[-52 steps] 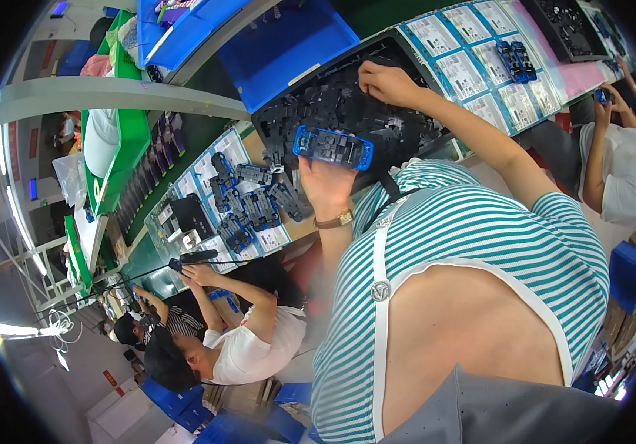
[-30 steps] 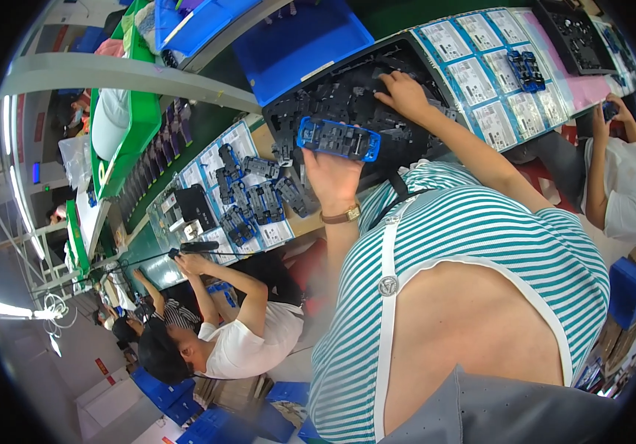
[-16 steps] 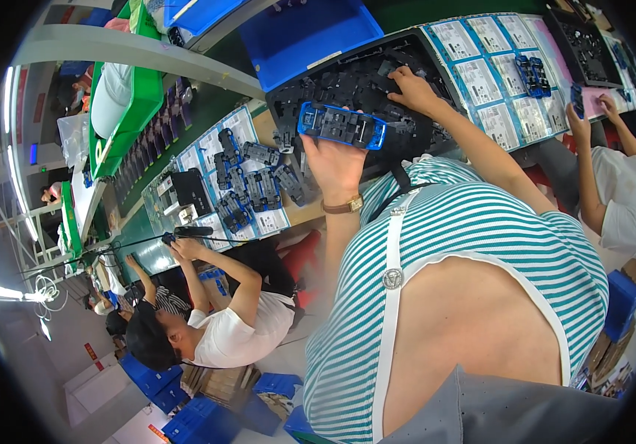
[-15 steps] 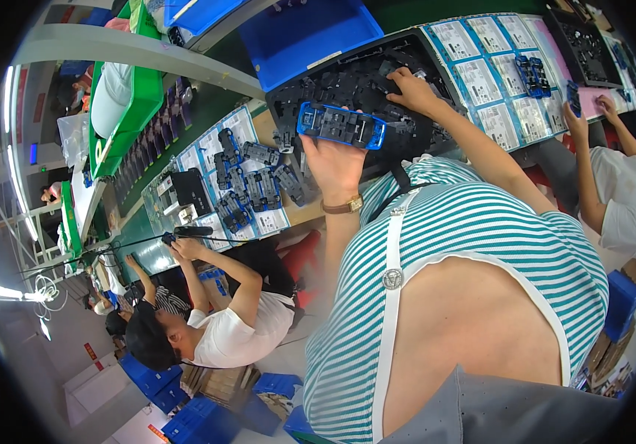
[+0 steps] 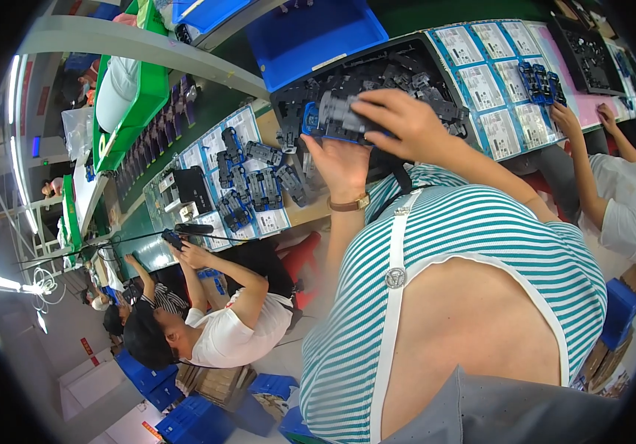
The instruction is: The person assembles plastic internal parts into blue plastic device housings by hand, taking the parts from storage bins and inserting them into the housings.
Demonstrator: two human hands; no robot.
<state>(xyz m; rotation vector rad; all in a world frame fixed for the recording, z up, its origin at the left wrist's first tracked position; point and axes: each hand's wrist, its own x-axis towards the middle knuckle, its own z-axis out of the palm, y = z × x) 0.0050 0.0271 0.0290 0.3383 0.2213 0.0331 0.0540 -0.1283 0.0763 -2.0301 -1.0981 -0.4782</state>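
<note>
My left hand [image 5: 342, 166] is turned palm up, its fingers closed around a blue toy car body [image 5: 309, 118], mostly covered now. Over that body, my right hand [image 5: 405, 124] grips a black car chassis [image 5: 337, 112], which looks slightly blurred. The chassis lies on or just above the body; I cannot tell whether they touch. Right behind both hands is a black tray [image 5: 446, 70] heaped with black chassis parts [image 5: 407, 72].
To the left, several black-and-blue toy cars [image 5: 265, 189] lie on printed sheets. An empty-looking blue bin [image 5: 318, 37] stands behind the tray. More sheets [image 5: 481, 81] and blue-and-black cars [image 5: 541, 83] are at the right. Co-workers sit at left [image 5: 222, 325] and right [image 5: 621, 200].
My right hand has come out of the parts tray with a black chassis and moved left over the blue car body. My left hand stays nearly in place.
</note>
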